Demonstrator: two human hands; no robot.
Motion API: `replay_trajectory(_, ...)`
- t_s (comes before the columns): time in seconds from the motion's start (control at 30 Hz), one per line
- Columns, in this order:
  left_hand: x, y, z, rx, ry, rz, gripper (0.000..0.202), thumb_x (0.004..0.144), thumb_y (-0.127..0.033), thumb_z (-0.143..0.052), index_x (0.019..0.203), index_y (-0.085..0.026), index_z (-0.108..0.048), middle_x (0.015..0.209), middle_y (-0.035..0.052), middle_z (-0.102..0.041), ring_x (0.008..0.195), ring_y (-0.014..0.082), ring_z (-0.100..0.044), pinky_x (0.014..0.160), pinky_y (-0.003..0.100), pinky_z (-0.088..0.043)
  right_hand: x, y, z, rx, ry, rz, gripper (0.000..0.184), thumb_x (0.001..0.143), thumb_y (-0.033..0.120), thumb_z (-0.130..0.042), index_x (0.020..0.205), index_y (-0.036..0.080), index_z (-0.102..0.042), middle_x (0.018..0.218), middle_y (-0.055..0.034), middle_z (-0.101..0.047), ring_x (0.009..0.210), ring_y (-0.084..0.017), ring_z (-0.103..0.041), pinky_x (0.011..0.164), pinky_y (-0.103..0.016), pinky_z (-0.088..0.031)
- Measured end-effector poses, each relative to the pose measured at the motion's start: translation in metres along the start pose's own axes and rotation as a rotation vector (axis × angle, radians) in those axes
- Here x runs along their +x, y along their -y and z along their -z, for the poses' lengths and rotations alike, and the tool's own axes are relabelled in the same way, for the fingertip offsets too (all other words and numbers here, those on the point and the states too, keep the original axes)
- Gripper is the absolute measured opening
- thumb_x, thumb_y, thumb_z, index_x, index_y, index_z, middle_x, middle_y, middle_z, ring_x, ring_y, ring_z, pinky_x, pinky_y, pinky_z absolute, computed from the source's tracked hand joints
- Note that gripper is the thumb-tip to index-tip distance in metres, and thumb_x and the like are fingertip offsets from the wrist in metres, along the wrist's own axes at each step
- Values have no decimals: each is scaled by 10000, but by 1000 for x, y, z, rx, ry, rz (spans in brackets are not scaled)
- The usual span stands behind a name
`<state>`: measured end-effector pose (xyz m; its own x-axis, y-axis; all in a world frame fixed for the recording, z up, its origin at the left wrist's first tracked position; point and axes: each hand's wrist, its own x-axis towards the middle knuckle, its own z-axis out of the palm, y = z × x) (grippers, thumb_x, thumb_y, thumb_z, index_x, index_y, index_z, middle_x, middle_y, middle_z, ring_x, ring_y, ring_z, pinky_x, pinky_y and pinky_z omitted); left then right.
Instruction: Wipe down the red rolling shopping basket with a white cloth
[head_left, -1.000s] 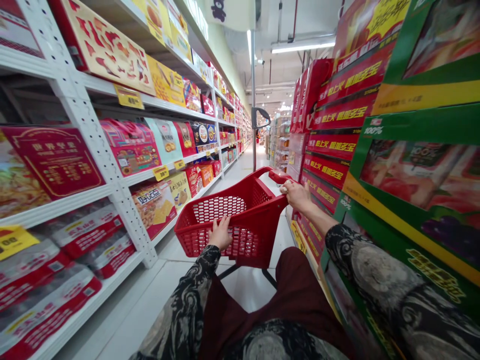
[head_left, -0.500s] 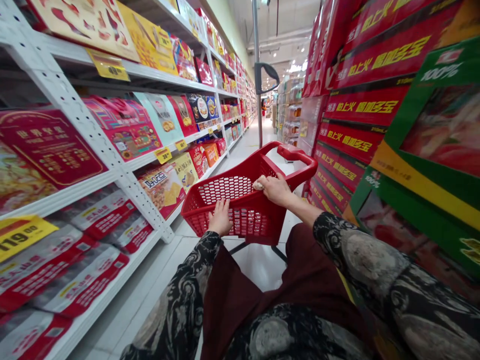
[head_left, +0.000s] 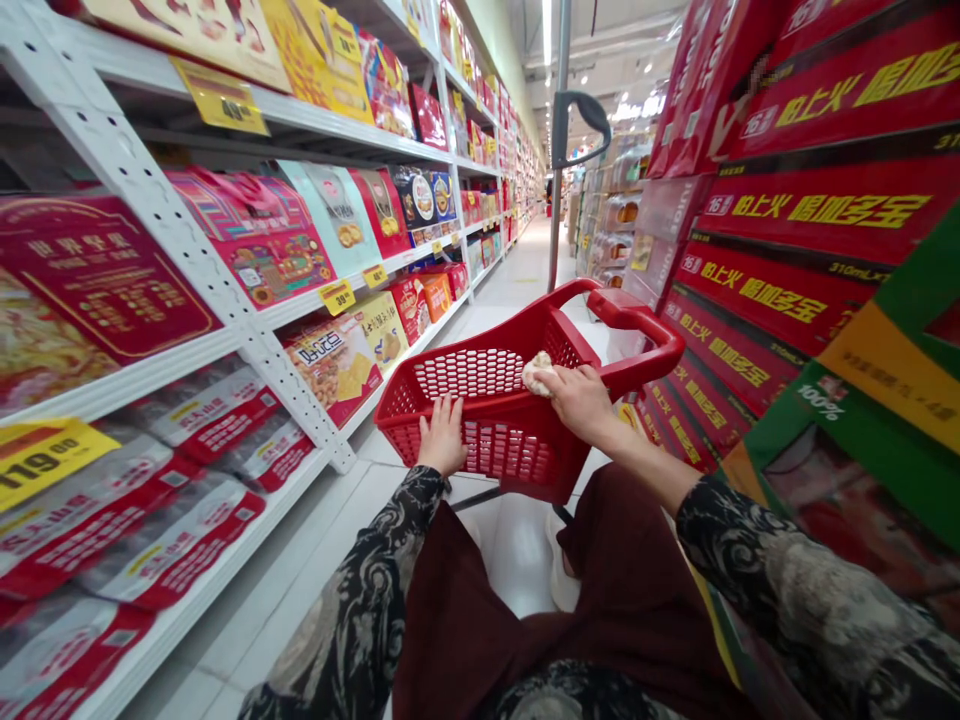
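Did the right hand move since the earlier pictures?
Yes. The right hand moved away from the handle of the red shopping basket, inward over the basket.

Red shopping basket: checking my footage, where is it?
Head view: the red shopping basket sits mid-frame ahead of the person's legs, between white shelving and red boxes.

The right hand (head_left: 581, 400) has left the cart's handle (head_left: 637, 318) and now sits at the handle's 9 o'clock, over the basket (head_left: 480, 345), with a pale crumpled wad (head_left: 537, 374) under its fingers. The pole (head_left: 558, 190) ahead has shifted from 12 o'clock toward 1 o'clock.
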<state>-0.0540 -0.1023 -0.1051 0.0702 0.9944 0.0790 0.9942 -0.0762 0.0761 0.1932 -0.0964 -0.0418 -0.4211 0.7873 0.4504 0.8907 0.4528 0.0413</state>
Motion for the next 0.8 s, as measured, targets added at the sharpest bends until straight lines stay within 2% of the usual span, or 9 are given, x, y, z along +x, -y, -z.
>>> replay_trajectory(0.2,16,-15,0,-9,3,-10,819,689,-206,-508,1415,-182,-130,1520,88,-73,1391,253,-30,1092,535,-121,3,-2,-22,-18,-68,-39,396,881,161,-354,1254,220,-475,1287,-102,-506,1124,-227,-452,985,-395,-175)
replay_trajectory(0.33,28,-28,0,-23,17,9,814,692,-222,-506,1413,-164,-134,1515,105,-95,1389,265,-45,1084,558,-125,13,10,-46,-30,-43,1,394,896,178,-340,1268,226,-462,1340,-103,-459,1198,-237,-390,1026,-428,-131)
replay_trajectory(0.43,35,-29,-2,-28,9,-25,796,701,-221,-496,1412,-179,-141,1514,87,-116,1390,262,-41,1090,549,-122,26,18,-56,-11,-14,1,399,892,174,-344,1268,234,-462,1322,-107,-471,1169,-239,-411,1016,-429,-148)
replay_trajectory(0.5,39,-19,-5,-40,-2,-2,773,713,-225,-490,1409,-192,-154,1515,78,-120,1390,257,-45,1092,541,-133,34,20,-57,9,15,-9,399,886,165,-346,1257,237,-473,1246,-107,-528,1082,-234,-469,970,-402,-208)
replay_trajectory(0.6,39,9,-9,-62,-27,170,770,718,-236,-502,1407,-196,-160,1516,97,-101,1389,271,-47,1076,561,-162,44,16,-56,22,43,-13,385,878,164,-352,1229,228,-498,1109,-98,-592,933,-220,-520,854,-348,-271)
replay_trajectory(0.7,35,39,-14,-97,-37,364,795,715,-236,-515,1411,-195,-135,1515,133,-65,1383,311,-52,1056,574,-193,47,12,-58,17,21,4,369,872,169,-364,1207,217,-512,1074,-96,-598,894,-212,-512,815,-330,-259)
replay_trajectory(0.8,32,57,-19,-144,-46,412,833,705,-233,-538,1416,-170,-108,1507,176,-40,1375,340,-73,1057,532,-221,47,11,-63,4,-13,7,362,867,169,-380,1200,209,-516,1079,-98,-595,885,-206,-496,818,-330,-238)
